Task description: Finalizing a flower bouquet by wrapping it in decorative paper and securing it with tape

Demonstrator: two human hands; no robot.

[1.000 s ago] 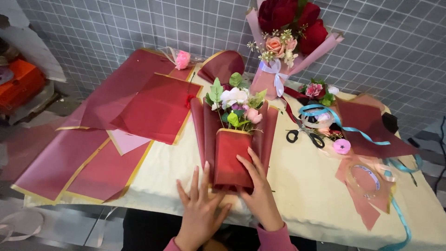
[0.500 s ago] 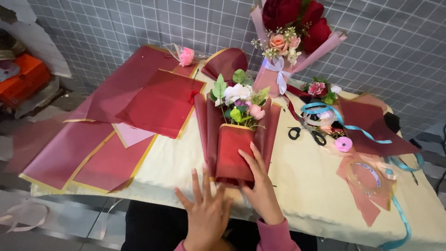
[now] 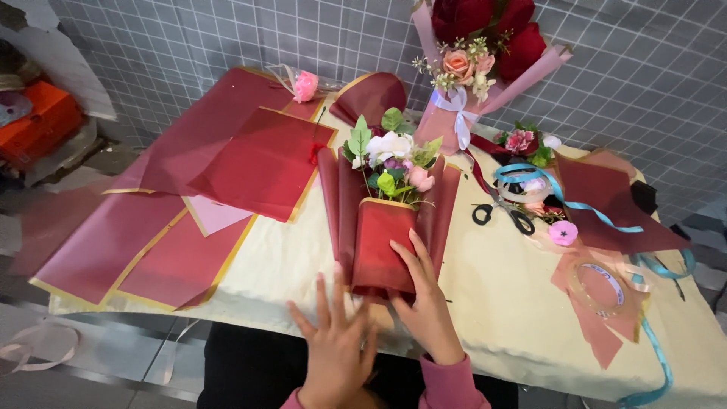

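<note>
A small bouquet [image 3: 390, 159] of white, pink and green flowers lies on the table [image 3: 500, 303], folded into dark red wrapping paper [image 3: 379, 235] with gold edges. My right hand [image 3: 425, 299] presses flat on the lower right of that folded wrap. My left hand [image 3: 337, 348] hovers with fingers spread just below and left of the wrap's bottom end, close to the table's front edge, holding nothing.
Several loose dark red sheets [image 3: 227, 159] cover the table's left half. A finished red rose bouquet [image 3: 477, 53] leans on the tiled wall. Black scissors [image 3: 503, 214], blue ribbon [image 3: 560, 193], a clear tape roll [image 3: 598, 284] and small flowers [image 3: 522, 142] lie at the right.
My left hand has slid down off the wrap toward the table's front edge. My right hand stays pressed on the wrap. The view has shifted slightly.
</note>
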